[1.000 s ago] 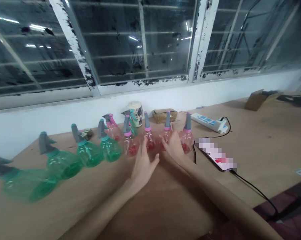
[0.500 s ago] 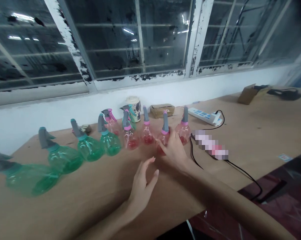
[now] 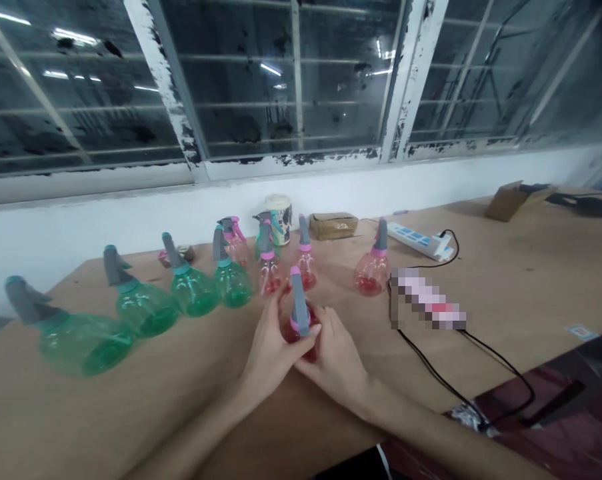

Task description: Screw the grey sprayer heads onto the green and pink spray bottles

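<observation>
While the red bottle [image 3: 299, 303] is held by the left hand [image 3: 269, 341] and the right hand [image 3: 339, 357], in front of the other bottles [image 3: 193, 295] on the table [image 3: 521, 293], it could be dropped if its round sides are gripped too loosely.

Spray bottle [image 3: 299, 303] between both hands [image 3: 338, 360], cup [image 3: 283, 221] behind, power strip [image 3: 415, 241] rightward.

Left hand [image 3: 265, 347] and right hand [image 3: 338, 363] clasp a pink-collared bottle [image 3: 299, 307]; green bottles [image 3: 193, 293] stand left of it, a cup [image 3: 281, 223] behind.
</observation>
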A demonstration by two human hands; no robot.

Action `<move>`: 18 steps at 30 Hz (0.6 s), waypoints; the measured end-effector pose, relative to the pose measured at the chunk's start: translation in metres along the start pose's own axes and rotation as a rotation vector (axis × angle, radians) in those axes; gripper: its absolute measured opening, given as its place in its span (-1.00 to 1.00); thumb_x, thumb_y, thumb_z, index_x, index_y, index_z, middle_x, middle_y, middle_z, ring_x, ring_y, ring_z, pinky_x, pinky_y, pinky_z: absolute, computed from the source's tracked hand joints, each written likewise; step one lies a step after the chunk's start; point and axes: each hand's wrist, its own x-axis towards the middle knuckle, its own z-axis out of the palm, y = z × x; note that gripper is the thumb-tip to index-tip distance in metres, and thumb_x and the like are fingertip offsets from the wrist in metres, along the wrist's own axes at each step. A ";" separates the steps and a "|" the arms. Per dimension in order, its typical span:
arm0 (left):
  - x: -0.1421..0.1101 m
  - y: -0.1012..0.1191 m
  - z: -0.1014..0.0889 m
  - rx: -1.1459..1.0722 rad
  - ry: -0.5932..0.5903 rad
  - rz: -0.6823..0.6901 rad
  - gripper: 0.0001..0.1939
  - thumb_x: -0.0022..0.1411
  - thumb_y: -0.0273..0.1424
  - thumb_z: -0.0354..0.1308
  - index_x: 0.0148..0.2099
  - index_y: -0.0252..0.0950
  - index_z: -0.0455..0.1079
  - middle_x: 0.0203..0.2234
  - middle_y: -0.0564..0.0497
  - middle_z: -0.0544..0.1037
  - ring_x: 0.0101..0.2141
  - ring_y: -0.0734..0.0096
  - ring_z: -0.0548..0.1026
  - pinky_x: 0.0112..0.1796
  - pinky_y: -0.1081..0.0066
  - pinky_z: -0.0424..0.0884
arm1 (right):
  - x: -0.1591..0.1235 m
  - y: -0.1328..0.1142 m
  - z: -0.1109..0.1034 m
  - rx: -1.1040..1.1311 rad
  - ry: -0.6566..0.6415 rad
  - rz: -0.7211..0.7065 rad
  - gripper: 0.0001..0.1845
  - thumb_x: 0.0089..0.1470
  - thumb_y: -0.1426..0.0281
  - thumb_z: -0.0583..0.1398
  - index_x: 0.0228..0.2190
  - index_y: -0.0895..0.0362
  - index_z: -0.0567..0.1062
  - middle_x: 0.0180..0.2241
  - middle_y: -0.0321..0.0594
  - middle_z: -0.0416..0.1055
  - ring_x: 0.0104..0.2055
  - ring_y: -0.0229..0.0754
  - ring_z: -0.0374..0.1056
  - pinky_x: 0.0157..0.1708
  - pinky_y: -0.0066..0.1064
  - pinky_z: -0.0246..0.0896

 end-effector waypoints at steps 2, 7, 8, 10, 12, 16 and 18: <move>0.000 0.000 -0.008 0.006 0.026 -0.021 -0.35 0.05 -0.31 0.19 0.16 -0.19 0.02 0.03 -0.11 0.33 -0.01 0.22 0.35 -0.01 0.18 0.27 | 0.001 -0.008 0.008 -0.009 -0.003 -0.040 -0.47 -0.07 0.28 0.18 -0.05 0.21 0.23 -0.23 -0.03 0.33 -0.22 0.00 0.24 -0.25 -0.13 0.27; -0.004 0.001 -0.027 0.047 0.051 -0.110 -0.54 0.05 -0.30 0.17 0.01 -0.25 0.18 -0.33 0.01 0.50 -0.36 0.34 0.49 -0.27 0.32 0.41 | -0.001 -0.026 0.025 -0.014 -0.043 -0.035 -0.51 -0.06 0.17 0.18 -0.17 0.25 0.33 -0.33 -0.03 0.32 -0.28 0.01 0.23 -0.34 -0.11 0.27; -0.005 0.000 -0.030 0.054 0.072 -0.124 -0.60 0.07 -0.30 0.15 -0.03 -0.26 0.22 -0.39 0.04 0.49 -0.39 0.36 0.48 -0.31 0.35 0.41 | -0.002 -0.029 0.027 0.011 -0.064 -0.033 -0.46 -0.07 0.15 0.18 -0.12 0.26 0.31 -0.30 -0.02 0.32 -0.25 0.02 0.23 -0.31 -0.10 0.27; -0.007 -0.001 -0.034 0.049 0.132 -0.140 -0.68 0.09 -0.31 0.11 -0.09 -0.27 0.27 -0.46 0.07 0.47 -0.45 0.40 0.46 -0.38 0.41 0.39 | -0.004 -0.034 0.025 0.094 -0.135 -0.043 -0.29 -0.09 0.11 0.21 0.02 0.24 0.20 -0.17 0.02 0.31 -0.14 0.04 0.23 -0.20 -0.08 0.27; -0.009 -0.005 -0.037 0.022 0.168 -0.153 -0.73 0.11 -0.33 0.08 -0.12 -0.27 0.30 -0.53 0.11 0.44 -0.52 0.46 0.42 -0.45 0.47 0.36 | -0.006 -0.034 0.018 0.174 -0.218 -0.052 -0.17 -0.11 0.09 0.22 0.11 0.19 0.08 -0.02 0.02 0.23 0.00 0.03 0.17 -0.06 -0.09 0.22; -0.008 -0.015 -0.042 0.041 0.140 -0.152 -0.76 0.07 -0.38 0.08 -0.16 -0.28 0.34 -0.65 0.17 0.35 -0.61 0.51 0.35 -0.53 0.51 0.31 | -0.010 -0.004 -0.015 0.145 -0.243 0.051 -0.35 -0.01 0.12 0.16 0.08 0.07 0.15 0.04 -0.09 0.20 0.09 -0.02 0.13 0.04 -0.12 0.12; -0.006 -0.020 -0.043 0.058 0.131 -0.129 -0.75 0.05 -0.41 0.08 -0.15 -0.28 0.34 -0.59 0.14 0.42 -0.57 0.48 0.39 -0.47 0.49 0.35 | -0.009 0.027 -0.036 0.076 -0.106 0.198 -0.55 0.04 0.16 0.12 -0.04 0.04 0.29 -0.04 -0.13 0.28 0.02 -0.05 0.21 -0.01 -0.13 0.17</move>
